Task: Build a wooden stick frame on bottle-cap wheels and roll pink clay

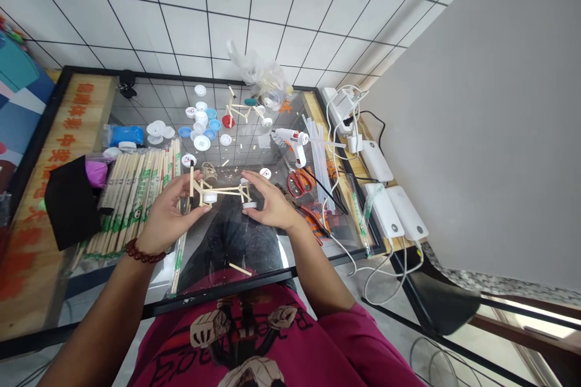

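To the left, the left hand point(170, 208) is gripping one end of the stick frame point(222, 191) between thumb and fingers, beside a dark-tipped stick point(191, 182); to the right, the right hand point(271, 202) is bracing the other end, its thumb meeting a white cap point(249, 205). The frame is spanning the gap between the hands, over the glass table point(213, 254); whether it is resting on the glass, I cannot tell. Sticks this thin are probably calling for light, even pressure close to the joints, with both ends level and nothing twisting the long pieces. As for room, wrapped chopsticks point(136, 193) are crowding the left hand's outer side. In the middle, mostly bare glass is running back to the black front edge point(272, 279), a loose stick point(239, 269) lying near it. Rightward, scissors point(297, 183) and pliers point(313, 217) are hemming in the right hand, so sideways swings are looking risky there.
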A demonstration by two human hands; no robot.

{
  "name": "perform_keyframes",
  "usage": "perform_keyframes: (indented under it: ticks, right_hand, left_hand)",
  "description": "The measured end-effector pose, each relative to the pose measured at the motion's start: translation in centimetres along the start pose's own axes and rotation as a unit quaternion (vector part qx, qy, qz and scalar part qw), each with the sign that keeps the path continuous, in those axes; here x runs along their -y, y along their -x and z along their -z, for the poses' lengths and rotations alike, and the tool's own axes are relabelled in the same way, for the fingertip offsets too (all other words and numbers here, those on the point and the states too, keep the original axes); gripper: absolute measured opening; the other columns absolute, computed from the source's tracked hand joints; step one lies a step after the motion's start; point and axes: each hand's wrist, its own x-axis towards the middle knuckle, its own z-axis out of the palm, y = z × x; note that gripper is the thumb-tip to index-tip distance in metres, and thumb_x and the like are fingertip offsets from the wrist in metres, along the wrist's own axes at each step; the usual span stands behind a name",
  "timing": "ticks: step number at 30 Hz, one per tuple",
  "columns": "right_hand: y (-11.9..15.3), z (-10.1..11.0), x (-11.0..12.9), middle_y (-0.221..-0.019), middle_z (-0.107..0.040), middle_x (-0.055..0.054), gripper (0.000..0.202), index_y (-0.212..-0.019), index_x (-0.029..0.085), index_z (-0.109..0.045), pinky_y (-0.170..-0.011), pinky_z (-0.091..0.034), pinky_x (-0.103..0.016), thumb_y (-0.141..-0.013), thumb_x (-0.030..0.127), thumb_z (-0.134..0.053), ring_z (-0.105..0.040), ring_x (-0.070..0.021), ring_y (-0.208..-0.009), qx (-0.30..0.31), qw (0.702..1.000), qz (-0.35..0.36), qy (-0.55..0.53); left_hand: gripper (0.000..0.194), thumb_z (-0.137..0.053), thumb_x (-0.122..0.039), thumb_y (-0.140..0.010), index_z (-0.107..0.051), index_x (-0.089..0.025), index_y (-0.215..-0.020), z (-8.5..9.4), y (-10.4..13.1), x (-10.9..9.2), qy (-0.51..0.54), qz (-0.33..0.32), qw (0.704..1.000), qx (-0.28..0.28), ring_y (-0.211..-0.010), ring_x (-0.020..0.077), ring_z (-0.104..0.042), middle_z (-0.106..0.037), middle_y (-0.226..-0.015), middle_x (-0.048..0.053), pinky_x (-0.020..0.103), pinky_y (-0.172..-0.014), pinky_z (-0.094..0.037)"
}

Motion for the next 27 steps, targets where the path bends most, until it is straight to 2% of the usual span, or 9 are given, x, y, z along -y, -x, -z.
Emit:
perform_keyframes:
  ticks: [5,9,17,23,27]
  right_hand:
    - [0.0,0.1,0.0,-0.161,-0.049,-0.014,0.091,-0.159,0.026,-0.042,-0.128,-0.036,-0.051,-0.076,0.019,-0.077,-0.047,-0.0306,-0.150,0.000,1.000,-0.004,0.004]
    - [0.0,0.2,-0.2,-0.162,-0.048,-0.014,0.093,-0.160,0.025,-0.040,-0.128,-0.035,-0.052,-0.075,0.017,-0.075,-0.046,-0.0306,-0.151,0.003,1.000,0.001,0.008]
    - [0.0,0.2,-0.2,-0.163,-0.046,-0.016,0.096,-0.162,0.023,-0.037,-0.128,-0.035,-0.051,-0.075,0.020,-0.078,-0.045,-0.0310,-0.152,0.007,1.000,-0.003,0.009]
    - [0.2,0.3,-0.3,-0.159,-0.050,-0.014,0.094,-0.161,0.026,-0.039,-0.127,-0.037,-0.052,-0.076,0.019,-0.078,-0.050,-0.0310,-0.147,-0.001,1.000,-0.009,0.020]
    - [0.3,0.5,-0.1,-0.160,-0.049,-0.014,0.094,-0.161,0.025,-0.038,-0.127,-0.037,-0.052,-0.076,0.018,-0.076,-0.049,-0.0315,-0.147,0.003,1.000,-0.013,0.028]
  left_hand:
    - [0.056,-0.083,-0.041,-0.078,-0.069,-0.035,-0.132,0.2,-0.2,-0.6,-0.091,-0.051,0.994,-0.017,-0.126,0.0348,-0.066,-0.071,-0.132,0.007,0.056,-0.112,-0.054]
    - [0.055,-0.082,-0.039,-0.078,-0.069,-0.035,-0.131,0.0,-0.2,-0.5,-0.098,-0.065,0.993,-0.020,-0.127,0.0345,-0.065,-0.070,-0.132,0.007,0.056,-0.114,-0.053]
    - [0.070,-0.080,-0.040,-0.081,-0.056,-0.031,-0.147,-1.1,-0.1,0.3,-0.046,-0.019,0.999,0.017,-0.138,0.0346,-0.060,-0.063,-0.150,0.008,0.058,-0.122,-0.044]
    - [0.053,-0.078,-0.039,-0.085,-0.066,-0.031,-0.136,-1.2,-0.1,0.4,-0.069,-0.058,0.996,-0.013,-0.129,0.0315,-0.067,-0.071,-0.137,0.008,0.054,-0.115,-0.052]
    - [0.053,-0.078,-0.037,-0.084,-0.066,-0.033,-0.136,-1.1,0.0,0.3,-0.089,-0.083,0.992,-0.018,-0.127,0.0325,-0.068,-0.070,-0.137,0.008,0.054,-0.112,-0.055]
